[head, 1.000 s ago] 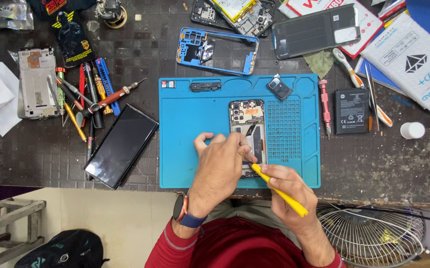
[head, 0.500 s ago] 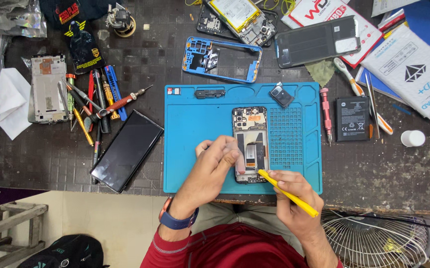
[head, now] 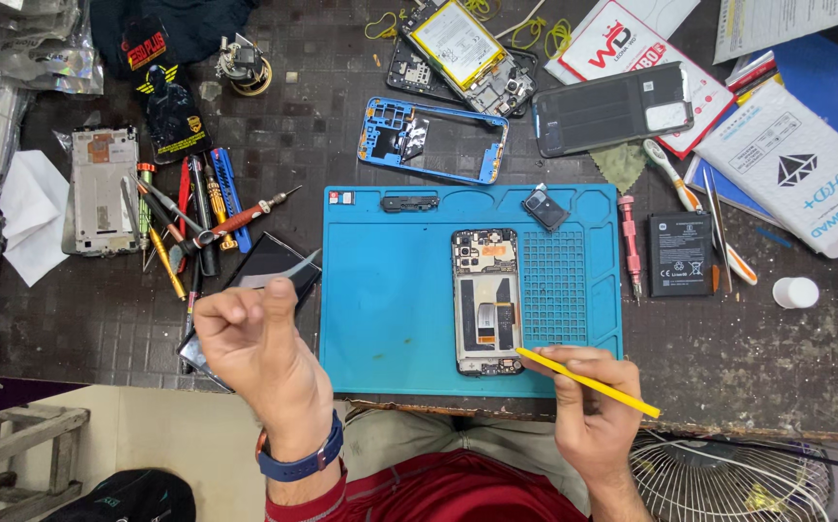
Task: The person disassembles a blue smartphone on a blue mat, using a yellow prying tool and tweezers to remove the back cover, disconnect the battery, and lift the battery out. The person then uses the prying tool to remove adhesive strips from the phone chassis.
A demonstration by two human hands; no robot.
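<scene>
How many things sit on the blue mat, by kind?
Opened phone: 1
Camera module: 1
Small black strip part: 1
Yellow tool, tip touching the mat, held in right hand: 1
Total: 4

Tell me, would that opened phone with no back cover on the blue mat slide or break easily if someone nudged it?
The opened phone lies flat on the blue work mat, so it probably won't tip or roll. The mat looks rubbery, so it would likely resist sliding. Its exposed boards and thin ribbon parts look fragile; the right hand touches it only with a thin yellow tool.
</scene>
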